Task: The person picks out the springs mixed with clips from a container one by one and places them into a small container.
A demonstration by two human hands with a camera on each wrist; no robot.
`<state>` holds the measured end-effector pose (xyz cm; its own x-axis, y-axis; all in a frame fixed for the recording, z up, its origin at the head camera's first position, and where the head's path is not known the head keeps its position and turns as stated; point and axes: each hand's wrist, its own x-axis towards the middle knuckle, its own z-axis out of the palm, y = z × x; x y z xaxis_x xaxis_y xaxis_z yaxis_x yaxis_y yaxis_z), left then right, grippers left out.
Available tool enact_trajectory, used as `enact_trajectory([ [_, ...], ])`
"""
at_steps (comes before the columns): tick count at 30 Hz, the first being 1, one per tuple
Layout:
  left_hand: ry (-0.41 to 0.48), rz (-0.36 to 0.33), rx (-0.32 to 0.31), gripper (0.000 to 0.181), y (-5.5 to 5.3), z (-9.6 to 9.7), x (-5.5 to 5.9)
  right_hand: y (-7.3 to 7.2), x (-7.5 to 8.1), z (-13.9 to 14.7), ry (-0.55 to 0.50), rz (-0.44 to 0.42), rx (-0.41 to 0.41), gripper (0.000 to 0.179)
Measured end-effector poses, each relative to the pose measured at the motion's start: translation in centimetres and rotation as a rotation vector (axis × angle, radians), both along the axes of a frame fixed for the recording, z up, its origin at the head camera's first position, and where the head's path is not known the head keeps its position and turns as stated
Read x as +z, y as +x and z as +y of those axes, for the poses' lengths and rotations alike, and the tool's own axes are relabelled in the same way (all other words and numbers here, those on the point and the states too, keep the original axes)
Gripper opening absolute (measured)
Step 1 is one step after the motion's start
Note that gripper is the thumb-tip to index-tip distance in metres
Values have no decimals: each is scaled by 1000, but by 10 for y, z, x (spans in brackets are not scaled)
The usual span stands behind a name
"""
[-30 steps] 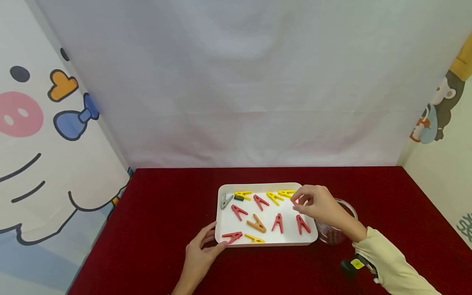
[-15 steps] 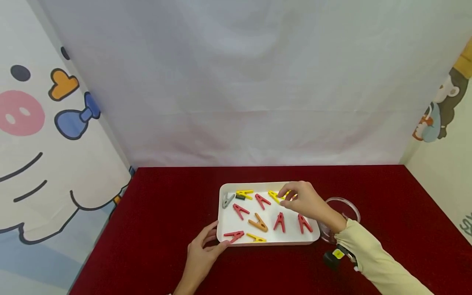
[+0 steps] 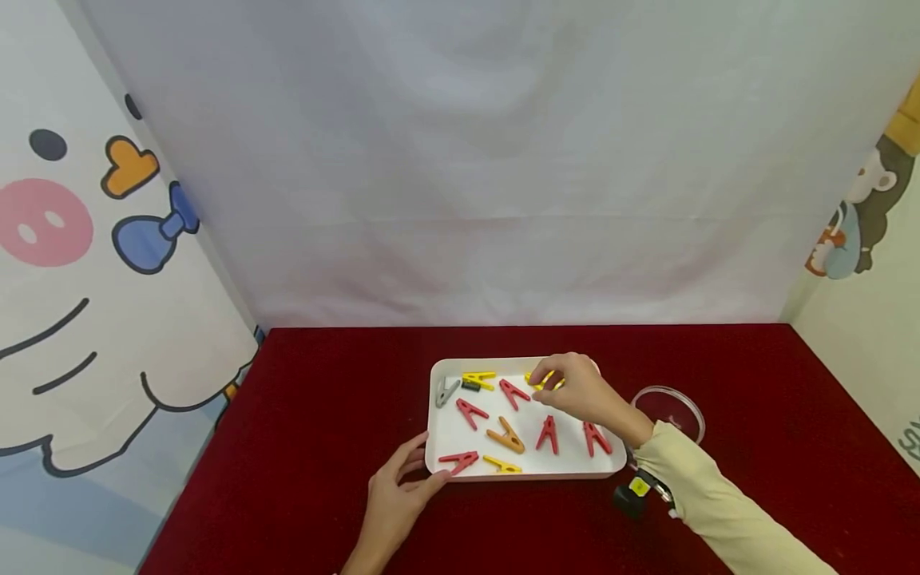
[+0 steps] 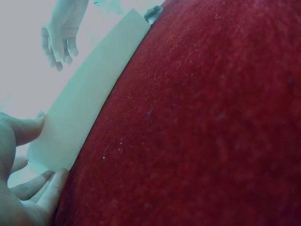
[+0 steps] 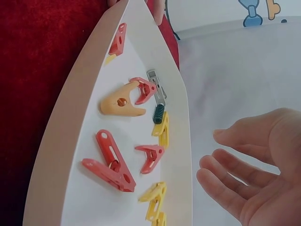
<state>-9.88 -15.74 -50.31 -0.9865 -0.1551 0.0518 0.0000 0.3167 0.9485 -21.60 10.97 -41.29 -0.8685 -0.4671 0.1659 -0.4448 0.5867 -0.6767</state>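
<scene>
A shallow white tray (image 3: 447,441) holds several plastic clothespins: red (image 3: 548,435), yellow (image 3: 478,378) and one orange (image 3: 506,436). A grey metal clip (image 3: 446,392) lies by the far left corner, beside a dark ribbed piece (image 5: 159,114). My left hand (image 3: 395,497) grips the near left corner, thumb at the rim and fingers against the outer wall. My right hand (image 3: 580,393) hovers over the far right part, its fingertips near a yellow clothespin it partly hides. In the right wrist view the gap between thumb and fingers is empty, fingers loosely bent.
A clear round container (image 3: 672,390) stands just right of the tray, partly hidden by the right forearm. A dark red cloth (image 3: 345,391) covers the table. A pale curtain (image 3: 503,200) hangs behind, with cartoon-printed panels at both sides.
My right hand has moved left across the tray, from the red clothespin at the far right to a yellow one. My left hand keeps its place on the tray.
</scene>
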Motion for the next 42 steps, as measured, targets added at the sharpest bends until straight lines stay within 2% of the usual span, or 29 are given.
enact_trajectory([
  [9, -2, 4, -2, 60, -1, -2, 0, -6, -1, -16, 1, -46, 6, 9],
  [19, -14, 3, 3, 59, -1, -2, 1, -14, -12, -28, -14, -97, 10, 7],
  [27, -2, 17, 7, 58, -1, -2, 0, -19, -17, -38, -19, -105, 41, 8],
  [34, 13, 21, 8, 58, 0, -2, 0, -23, -20, -47, -26, -154, 33, 7],
  [42, 28, 18, 1, 59, 1, -2, -1, -29, -25, -54, 21, -157, 9, 6],
])
